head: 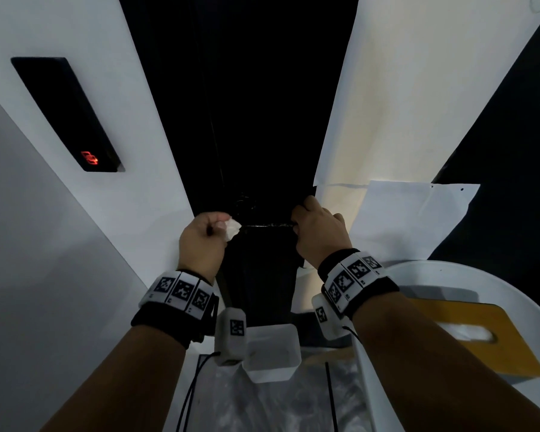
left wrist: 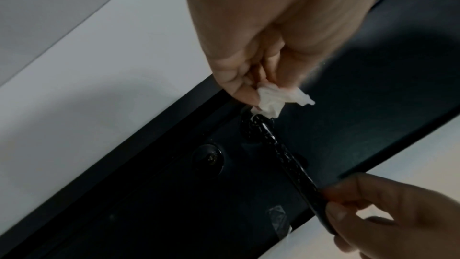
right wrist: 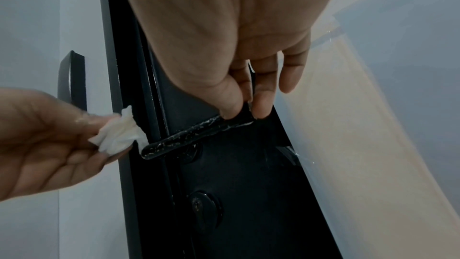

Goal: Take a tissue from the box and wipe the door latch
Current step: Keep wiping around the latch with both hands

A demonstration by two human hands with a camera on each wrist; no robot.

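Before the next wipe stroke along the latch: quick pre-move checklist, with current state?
1. Tissue pinched in left hand: ok.
2. Tissue touching the end of the door latch: ok in the left wrist view.
3. Right hand gripping the latch's far end to steady it: ok.
4. Latch clean: not ok, pale smears along the bar.
5. Stroke path free: not ok, right fingers cover the far end.
6. Tissue's contact face clean: cannot tell.
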